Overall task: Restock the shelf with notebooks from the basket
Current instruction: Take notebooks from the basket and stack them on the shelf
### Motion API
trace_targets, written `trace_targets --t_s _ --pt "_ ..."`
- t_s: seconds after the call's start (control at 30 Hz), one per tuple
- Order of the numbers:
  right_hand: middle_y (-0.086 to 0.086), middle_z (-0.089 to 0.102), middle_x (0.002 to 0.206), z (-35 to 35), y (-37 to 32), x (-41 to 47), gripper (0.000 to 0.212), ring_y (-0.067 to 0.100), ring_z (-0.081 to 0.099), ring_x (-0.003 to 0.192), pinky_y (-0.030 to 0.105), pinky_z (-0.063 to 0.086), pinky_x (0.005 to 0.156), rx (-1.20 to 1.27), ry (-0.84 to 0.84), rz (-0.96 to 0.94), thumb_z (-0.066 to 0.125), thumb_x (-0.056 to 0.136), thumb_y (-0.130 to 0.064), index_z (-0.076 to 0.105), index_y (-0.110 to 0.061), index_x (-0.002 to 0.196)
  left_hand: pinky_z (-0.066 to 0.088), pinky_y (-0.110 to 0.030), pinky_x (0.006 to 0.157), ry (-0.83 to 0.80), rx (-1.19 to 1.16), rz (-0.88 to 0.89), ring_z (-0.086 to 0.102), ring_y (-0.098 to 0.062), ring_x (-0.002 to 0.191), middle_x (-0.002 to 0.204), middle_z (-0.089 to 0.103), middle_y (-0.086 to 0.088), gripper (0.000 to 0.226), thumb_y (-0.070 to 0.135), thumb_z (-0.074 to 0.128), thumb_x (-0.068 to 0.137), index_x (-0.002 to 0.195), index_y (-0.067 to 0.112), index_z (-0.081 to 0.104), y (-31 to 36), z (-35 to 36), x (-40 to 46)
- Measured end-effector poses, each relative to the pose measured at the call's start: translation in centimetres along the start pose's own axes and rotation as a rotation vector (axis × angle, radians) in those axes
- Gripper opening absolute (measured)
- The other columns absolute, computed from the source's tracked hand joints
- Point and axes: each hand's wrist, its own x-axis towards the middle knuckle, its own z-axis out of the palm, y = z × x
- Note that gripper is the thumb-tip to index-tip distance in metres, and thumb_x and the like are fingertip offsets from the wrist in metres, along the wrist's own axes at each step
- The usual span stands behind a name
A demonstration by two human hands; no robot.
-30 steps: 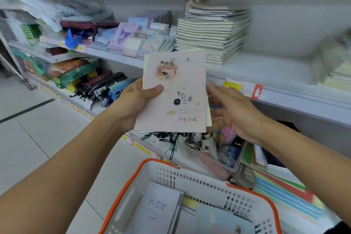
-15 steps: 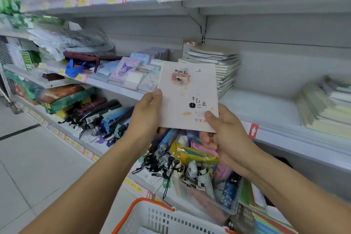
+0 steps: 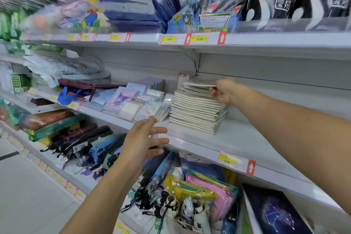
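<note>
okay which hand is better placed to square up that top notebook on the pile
Right. The right hand already pinches the top notebook at the edge of the notebook stack. The left hand hangs open below the shelf edge, holding nothing and apart from the pile.

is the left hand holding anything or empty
Empty. The left hand hangs in front of the shelf edge with fingers spread, nothing in it; the right hand has the notebook at the stack.

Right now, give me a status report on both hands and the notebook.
Right hand pinches the notebook at its edge, atop the notebook stack. Left hand open, holds nothing, in front of the shelf edge. Nothing blocking.
</note>
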Motion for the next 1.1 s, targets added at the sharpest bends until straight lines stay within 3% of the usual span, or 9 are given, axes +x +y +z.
trace_targets --t_s 0.1,0.3,0.43,0.57,0.7,0.83,0.9,0.97,1.1 --pt "0.004 0.045 0.064 -0.9 0.4 0.7 0.032 0.010 0.038 0.044 0.014 0.031 0.034 -0.431 -0.020 -0.035 0.075 0.089 -0.031 0.051 -0.012 0.081 0.054 -0.025 0.047 0.022 -0.007 0.003 0.075 -0.019 0.073 0.090 0.077 0.000 0.028 0.042 0.049 0.099 0.114 0.021 0.060 0.0 -0.2 0.1" --pt "0.001 0.062 0.072 -1.2 1.2 1.5 0.072 0.019 0.059 0.067 0.028 0.038 0.052 -1.154 0.137 -0.376 0.061 0.067 -0.085 0.056 -0.014 0.070 0.055 -0.026 0.049 0.032 0.069 -0.021 0.074 -0.019 0.072 0.090 0.076 -0.002 0.027 0.042 0.053 0.097 0.110 0.020 0.062 -0.7 -0.5 -0.5" --pt "0.010 0.067 0.102 -0.3 1.2 2.7 0.053 0.029 0.059 0.086 0.033 0.042 0.070 -1.376 0.181 -0.418 0.047 0.096 -0.061 0.057 -0.011 0.086 0.055 -0.027 0.050 0.035 0.105 -0.049 0.073 -0.019 0.069 0.089 0.076 -0.002 0.026 0.041 0.055 0.097 0.108 0.018 0.063 -1.6 -0.4 -0.8" --pt "0.019 0.060 0.128 -1.4 1.9 1.7 0.039 0.038 0.058 0.115 0.040 0.047 0.087 -1.361 0.124 -0.474 0.039 0.104 -0.022 0.045 -0.006 0.139 0.051 -0.025 0.047 0.019 0.165 -0.070 0.073 -0.019 0.068 0.087 0.076 -0.001 0.021 0.036 0.057 0.097 0.107 0.019 0.063 -2.5 -0.2 -0.8" --pt "0.000 0.067 0.087 -3.4 8.8 -5.3 0.024 0.023 0.062 0.080 0.034 0.043 0.064 -0.828 0.360 -0.952 0.048 0.099 -0.029 0.055 -0.018 0.119 0.053 -0.025 0.048 -0.072 0.364 -0.170 0.071 -0.017 0.066 0.089 0.075 -0.005 0.025 0.035 0.056 0.098 0.108 0.013 0.062 -4.1 -0.8 -1.5" --pt "-0.007 0.057 0.064 -4.1 24.5 -15.6 0.019 0.007 0.049 0.057 0.027 0.039 0.055 -0.731 -0.318 -0.928 0.059 0.096 -0.029 0.062 -0.022 0.079 0.055 -0.025 0.053 -0.281 0.697 -0.362 0.073 -0.017 0.069 0.097 0.074 -0.009 0.028 0.040 0.054 0.098 0.105 0.015 0.063 -7.0 -1.5 -2.6" --pt "-0.002 0.068 0.084 -5.4 32.4 -19.0 0.018 0.011 0.060 0.075 0.027 0.045 0.066 -1.060 -0.839 -0.492 0.068 0.093 -0.034 0.070 -0.017 0.098 0.056 -0.026 0.056 -0.431 0.901 -0.429 0.073 -0.018 0.073 0.095 0.074 -0.006 0.026 0.040 0.054 0.098 0.104 0.017 0.063 -8.9 -1.8 -3.7" --pt "0.004 0.061 0.126 -8.1 38.5 -21.0 0.054 0.022 0.058 0.111 0.031 0.048 0.090 -1.373 -1.230 0.025 0.074 0.087 -0.043 0.059 -0.015 0.131 0.058 -0.031 0.066 -0.635 1.117 -0.493 0.072 -0.021 0.084 0.101 0.072 -0.005 0.029 0.041 0.051 0.099 0.109 0.016 0.061 -10.4 -2.0 -4.9" --pt "0.005 0.033 0.156 -14.6 45.8 -24.1 0.090 0.027 0.037 0.141 0.040 0.035 0.114 -1.547 -1.316 0.179 0.081 0.079 -0.047 0.036 -0.022 0.153 0.056 -0.033 0.080 -0.920 1.359 -0.636 0.069 -0.019 0.099 0.111 0.071 -0.005 0.029 0.035 0.050 0.099 0.118 0.016 0.059 -12.2 -2.2 -6.6"
